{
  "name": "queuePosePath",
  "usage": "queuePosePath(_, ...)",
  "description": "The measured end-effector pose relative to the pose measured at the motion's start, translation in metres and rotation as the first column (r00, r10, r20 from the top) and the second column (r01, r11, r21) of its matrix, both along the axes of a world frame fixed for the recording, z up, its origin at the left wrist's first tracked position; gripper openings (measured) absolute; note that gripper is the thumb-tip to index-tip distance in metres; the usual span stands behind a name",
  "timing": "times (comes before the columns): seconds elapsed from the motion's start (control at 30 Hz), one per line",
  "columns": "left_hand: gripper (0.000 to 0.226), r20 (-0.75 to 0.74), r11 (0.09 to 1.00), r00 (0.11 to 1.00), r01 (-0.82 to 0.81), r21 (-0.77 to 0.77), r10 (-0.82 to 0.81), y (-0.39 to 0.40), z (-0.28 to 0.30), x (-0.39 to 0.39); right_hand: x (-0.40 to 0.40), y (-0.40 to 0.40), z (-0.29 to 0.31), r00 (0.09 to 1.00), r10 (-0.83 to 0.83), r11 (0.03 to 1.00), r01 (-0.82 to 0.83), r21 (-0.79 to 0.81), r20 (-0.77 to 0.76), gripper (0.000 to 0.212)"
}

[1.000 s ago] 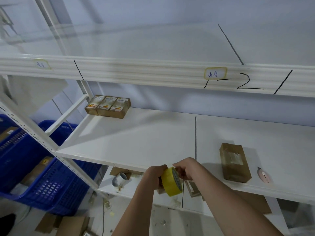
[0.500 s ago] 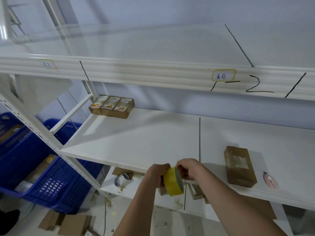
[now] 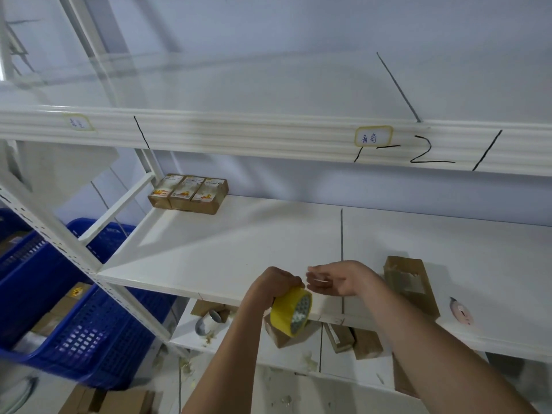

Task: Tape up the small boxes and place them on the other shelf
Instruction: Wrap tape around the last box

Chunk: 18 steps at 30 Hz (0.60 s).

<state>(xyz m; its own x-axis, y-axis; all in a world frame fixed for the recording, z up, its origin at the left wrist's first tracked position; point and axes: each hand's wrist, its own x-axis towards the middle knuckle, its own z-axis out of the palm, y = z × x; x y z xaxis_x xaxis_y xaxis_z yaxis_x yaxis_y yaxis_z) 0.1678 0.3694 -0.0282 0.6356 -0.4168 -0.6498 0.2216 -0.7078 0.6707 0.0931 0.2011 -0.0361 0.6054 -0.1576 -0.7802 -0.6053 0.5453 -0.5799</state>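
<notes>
The white shelf [image 3: 239, 243] is being used as the work surface, with blue crates [image 3: 89, 324] standing to its left. Three small boxes [image 3: 188, 193] are sitting together at its back left corner, and one brown box [image 3: 410, 286] is lying near the front right, just beside a pink cutter [image 3: 461, 310]. The left hand [image 3: 276, 286] is being clamped around the yellow tape roll [image 3: 292, 311] just in front of the shelf edge. The right hand [image 3: 337, 280] is being held beside it, fingers loosely apart; whether a tape end is being pinched cannot be told, though a pale strip seems to show at the fingertips. By judgement, tape is being drawn off; the roll is best being held steady while the end is being pulled straight and taut towards the brown box, so that it is not folding onto itself.
</notes>
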Motion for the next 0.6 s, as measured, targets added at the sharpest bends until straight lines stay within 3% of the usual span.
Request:
queuePosePath(0.17,0.073,0.099,0.976,0.973,0.198,0.096,-0.207,-0.02,0.017,0.002,-0.029,-0.025,0.029,0.999,0.009,0.989,-0.002,-0.146,0.042,0.016)
queuePosePath(0.3,0.062,0.203,0.969,0.949,0.228,0.093,-0.243,-0.042,0.02,-0.005,-0.057,-0.045,0.048,0.996,-0.045,0.934,0.067,-0.35,0.072,0.023)
queuePosePath(0.47,0.04,0.24,0.934,0.926,0.329,-0.137,-0.291,-0.065,0.02,-0.013,-0.094,-0.076,0.056,0.976,-0.191,0.93,0.214,-0.298,0.105,0.017)
queuePosePath(0.6,0.033,0.258,0.906,0.908,0.381,-0.183,-0.33,-0.086,0.019,-0.018,-0.121,-0.1,0.06,0.961,-0.231,0.92,0.267,-0.286,0.153,0.02)
